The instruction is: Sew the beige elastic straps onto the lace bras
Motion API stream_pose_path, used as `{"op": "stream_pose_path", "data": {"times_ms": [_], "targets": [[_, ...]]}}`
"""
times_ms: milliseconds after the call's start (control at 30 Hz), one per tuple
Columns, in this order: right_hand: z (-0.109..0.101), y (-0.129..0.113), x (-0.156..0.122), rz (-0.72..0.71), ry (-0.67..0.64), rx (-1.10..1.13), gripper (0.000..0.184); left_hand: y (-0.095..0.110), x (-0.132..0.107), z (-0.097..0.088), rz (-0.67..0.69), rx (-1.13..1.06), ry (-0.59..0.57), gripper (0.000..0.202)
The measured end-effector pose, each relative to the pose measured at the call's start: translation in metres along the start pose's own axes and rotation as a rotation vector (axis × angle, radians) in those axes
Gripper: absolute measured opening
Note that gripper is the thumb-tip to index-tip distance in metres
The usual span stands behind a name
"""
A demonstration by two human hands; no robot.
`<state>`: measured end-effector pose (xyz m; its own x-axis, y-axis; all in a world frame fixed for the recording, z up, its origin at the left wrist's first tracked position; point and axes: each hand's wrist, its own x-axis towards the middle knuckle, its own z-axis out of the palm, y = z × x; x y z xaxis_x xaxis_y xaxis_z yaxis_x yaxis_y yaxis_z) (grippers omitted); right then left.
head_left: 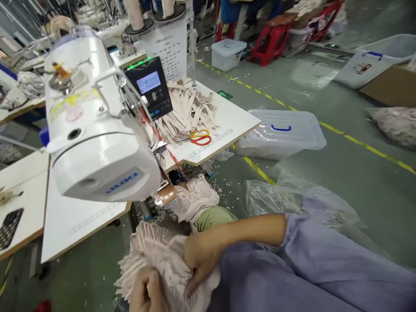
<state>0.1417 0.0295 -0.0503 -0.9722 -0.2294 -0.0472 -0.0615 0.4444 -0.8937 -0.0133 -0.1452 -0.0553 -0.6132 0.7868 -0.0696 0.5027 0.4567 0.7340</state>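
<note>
Pale garment [175,262] — bunched within fingers [155,287]; left hand [145,291], right hand [203,253] gripping

slv [331,247]: lav-blue, plain | cuff [290,229]: gathered | L hand [147,289] + R hand [202,255]: bare

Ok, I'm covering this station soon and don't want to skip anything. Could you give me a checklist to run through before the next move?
1. Left hand on the pale fabric: ok, fingers curled at it.
2. Right hand gripping firmly: cannot tell, its fingers are partly hidden in the fabric.
3. Both hands apart from the sewing machine: ok.
4. Scissors set down: ok, on the white tabletop beside the fabric strips.
5. Control panel on: ok, its screen is lit.
6. Floor free of loose plastic: not ok, a clear sheet lies there.
</note>
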Motion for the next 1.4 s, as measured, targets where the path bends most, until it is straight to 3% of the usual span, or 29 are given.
{"op": "stream_pose_path", "data": {"times_ms": [33,67,167,200,267,300,333,367,433,500,600,700,800,867,967,1067,1133,1200,1300,1400], "targets": [[-0.011,-0.018,-0.017,-0.016,0.075,0.038,0.033,0.016,0.014,0.007,0.007,-0.077,-0.04,0.032],[-0.023,-0.035,-0.035,-0.035,0.128,0.065,0.032,0.032,0.026,0.016,0.011,-0.163,-0.153,0.034],[-0.052,-0.078,-0.087,0.065,0.217,0.196,0.038,0.074,0.05,0.051,-0.139,-0.373,-0.607,0.036],[-0.061,-0.085,-0.102,0.087,0.174,0.255,0.039,0.084,0.053,0.063,-0.206,-0.474,-0.674,0.036],[-0.081,-0.085,-0.124,0.118,0.045,0.3,0.036,0.096,0.058,0.082,-0.296,-0.694,-0.633,0.037],[-0.094,-0.077,-0.131,0.155,0.04,0.255,0.034,0.098,0.06,0.089,-0.308,-0.773,-0.574,0.038],[-0.109,-0.064,-0.136,0.233,0.116,0.156,0.034,0.099,0.061,0.095,-0.299,-0.805,-0.528,0.038],[-0.126,-0.047,-0.137,0.352,0.299,0.01,0.035,0.098,0.062,0.099,-0.272,-0.782,-0.508,0.038],[-0.168,-0.007,-0.131,0.674,0.822,-0.328,0.038,0.097,0.061,0.106,-0.169,-0.625,-0.526,0.039],[-0.213,0.031,-0.12,0.93,1.069,-0.519,0.039,0.098,0.057,0.111,-0.036,-0.46,-0.531,0.047],[-0.267,0.068,-0.102,1.037,1.134,-0.563,0.042,0.098,0.05,0.115,0.113,-0.34,-0.465,0.044],[-0.29,0.082,-0.094,1.041,1.11,-0.566,0.028,0.095,0.049,0.113,0.129,-0.284,-0.414,0.034],[-0.288,0.084,-0.099,1.024,1.099,-0.595,0.021,0.097,0.05,0.109,0.175,-0.258,-0.423,0.034],[-0.277,0.08,-0.108,0.912,1.153,-0.481,0.02,0.107,0.052,0.104,0.3,-0.237,-0.47,0.028],[-0.243,0.064,-0.119,0.56,1.263,0.141,0.02,0.126,0.059,0.09,0.585,-0.176,-0.427,0.03],[-0.189,0.039,-0.117,0.228,1.094,0.803,0.022,0.136,0.071,0.069,0.785,-0.076,-0.17,0.034],[-0.151,0.025,-0.106,0.128,0.916,1.039,0.027,0.135,0.079,0.056,0.783,0.052,0.002,0.035],[-0.122,0.017,-0.092,0.084,0.799,1.131,0.027,0.131,0.086,0.048,0.693,0.202,0.096,0.032],[-0.101,0.018,-0.071,0.068,0.8,1.238,0.026,0.125,0.09,0.042,0.566,0.305,0.091,0.032],[-0.101,0.025,-0.06,0.096,0.879,1.35,0.03,0.12,0.093,0.038,0.48,0.243,-0.028,0.034]]}}
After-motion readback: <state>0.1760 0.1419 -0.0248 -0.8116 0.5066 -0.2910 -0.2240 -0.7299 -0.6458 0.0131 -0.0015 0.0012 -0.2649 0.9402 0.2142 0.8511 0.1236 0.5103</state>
